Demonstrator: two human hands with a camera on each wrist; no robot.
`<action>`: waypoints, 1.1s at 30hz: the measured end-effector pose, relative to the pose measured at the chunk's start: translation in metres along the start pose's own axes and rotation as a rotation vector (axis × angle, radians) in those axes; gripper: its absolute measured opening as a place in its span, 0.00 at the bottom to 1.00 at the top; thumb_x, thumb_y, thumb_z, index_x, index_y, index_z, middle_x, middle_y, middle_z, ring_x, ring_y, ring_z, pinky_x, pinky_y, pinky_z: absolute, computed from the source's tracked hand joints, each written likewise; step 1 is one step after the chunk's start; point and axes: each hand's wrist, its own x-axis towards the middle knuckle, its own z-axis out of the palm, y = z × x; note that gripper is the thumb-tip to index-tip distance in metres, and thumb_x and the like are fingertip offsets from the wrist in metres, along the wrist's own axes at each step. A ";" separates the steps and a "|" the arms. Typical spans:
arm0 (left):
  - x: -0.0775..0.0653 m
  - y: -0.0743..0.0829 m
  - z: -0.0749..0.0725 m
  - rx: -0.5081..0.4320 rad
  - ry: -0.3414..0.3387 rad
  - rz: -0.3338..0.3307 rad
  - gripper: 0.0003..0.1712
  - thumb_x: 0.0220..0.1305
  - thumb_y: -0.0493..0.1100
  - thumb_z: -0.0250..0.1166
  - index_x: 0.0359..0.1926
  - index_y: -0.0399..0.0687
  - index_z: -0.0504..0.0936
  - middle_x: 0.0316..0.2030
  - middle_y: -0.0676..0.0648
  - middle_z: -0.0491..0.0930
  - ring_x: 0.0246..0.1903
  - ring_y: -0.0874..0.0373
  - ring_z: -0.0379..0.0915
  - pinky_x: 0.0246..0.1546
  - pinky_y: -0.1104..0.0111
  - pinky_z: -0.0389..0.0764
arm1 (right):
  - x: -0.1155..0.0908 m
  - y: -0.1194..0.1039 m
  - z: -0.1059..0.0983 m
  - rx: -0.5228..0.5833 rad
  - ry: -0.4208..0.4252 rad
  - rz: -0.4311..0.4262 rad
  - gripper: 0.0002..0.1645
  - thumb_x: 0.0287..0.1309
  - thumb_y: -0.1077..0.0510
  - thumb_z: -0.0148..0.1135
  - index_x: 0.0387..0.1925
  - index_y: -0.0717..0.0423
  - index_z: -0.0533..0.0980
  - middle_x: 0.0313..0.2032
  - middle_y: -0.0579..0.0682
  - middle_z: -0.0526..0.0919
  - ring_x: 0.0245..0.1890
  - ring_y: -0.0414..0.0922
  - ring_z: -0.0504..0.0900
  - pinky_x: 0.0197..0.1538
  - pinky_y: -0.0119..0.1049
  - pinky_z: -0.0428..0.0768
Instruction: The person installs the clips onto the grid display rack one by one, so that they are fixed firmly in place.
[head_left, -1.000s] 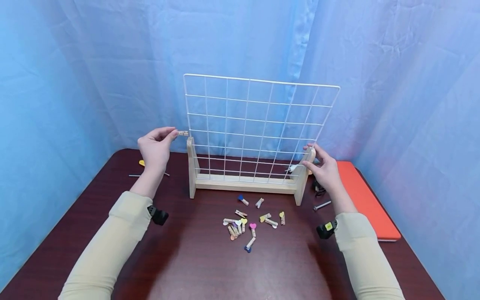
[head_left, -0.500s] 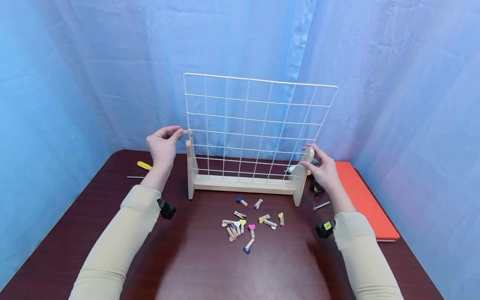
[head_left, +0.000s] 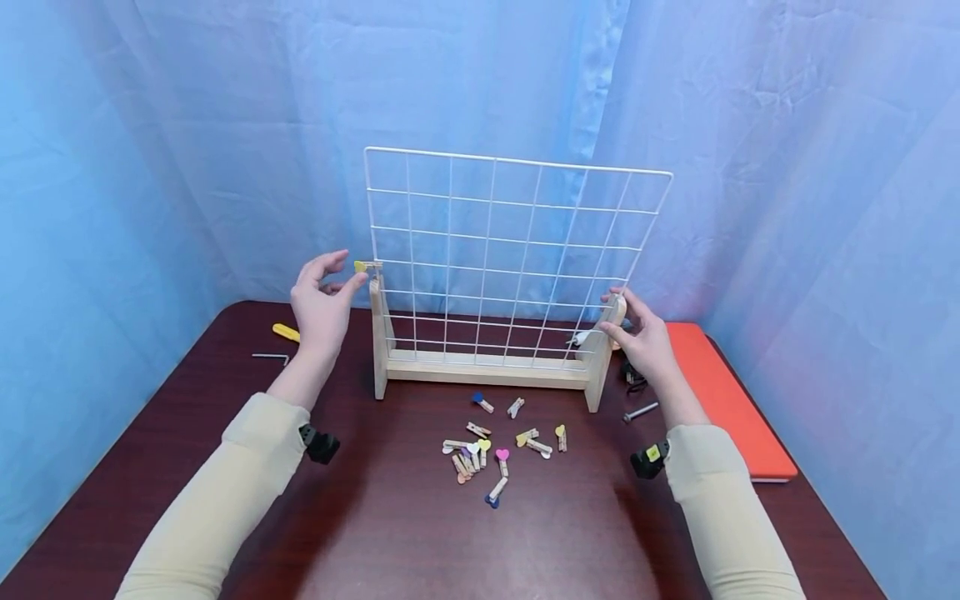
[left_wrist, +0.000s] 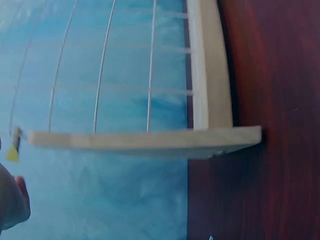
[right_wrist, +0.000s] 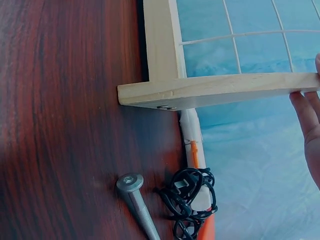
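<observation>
Blue curtain (head_left: 465, 75) bkgd; yellow-heart clip (head_left: 367, 266) on grid (head_left: 487, 239) edge, beside L fingers (head_left: 328, 261).

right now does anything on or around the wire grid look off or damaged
Nothing looks damaged. The loose clips lie jumbled at mixed angles on the table, which looks untidy, and one yellow-heart clip juts sideways from the left edge of the wire grid.
</observation>
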 end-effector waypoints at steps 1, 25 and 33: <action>-0.005 0.002 0.000 0.007 -0.009 0.025 0.21 0.46 0.44 0.70 0.45 0.54 0.81 0.39 0.45 0.76 0.37 0.61 0.71 0.35 0.75 0.73 | 0.000 0.000 0.000 0.004 -0.002 0.000 0.32 0.52 0.67 0.59 0.59 0.49 0.65 0.53 0.61 0.72 0.53 0.54 0.71 0.35 0.24 0.77; -0.127 -0.046 0.032 0.311 -1.262 0.413 0.16 0.41 0.46 0.72 0.33 0.52 0.78 0.33 0.56 0.76 0.37 0.63 0.67 0.41 0.71 0.68 | -0.004 0.000 -0.002 0.013 -0.006 0.015 0.33 0.52 0.67 0.59 0.61 0.49 0.63 0.53 0.63 0.72 0.54 0.55 0.70 0.36 0.23 0.76; -0.132 -0.044 0.042 0.370 -1.328 0.432 0.13 0.45 0.47 0.70 0.29 0.52 0.75 0.28 0.55 0.74 0.33 0.63 0.68 0.38 0.73 0.68 | -0.003 -0.002 -0.001 0.017 -0.005 0.020 0.33 0.53 0.66 0.59 0.61 0.48 0.63 0.54 0.61 0.72 0.55 0.54 0.69 0.39 0.21 0.75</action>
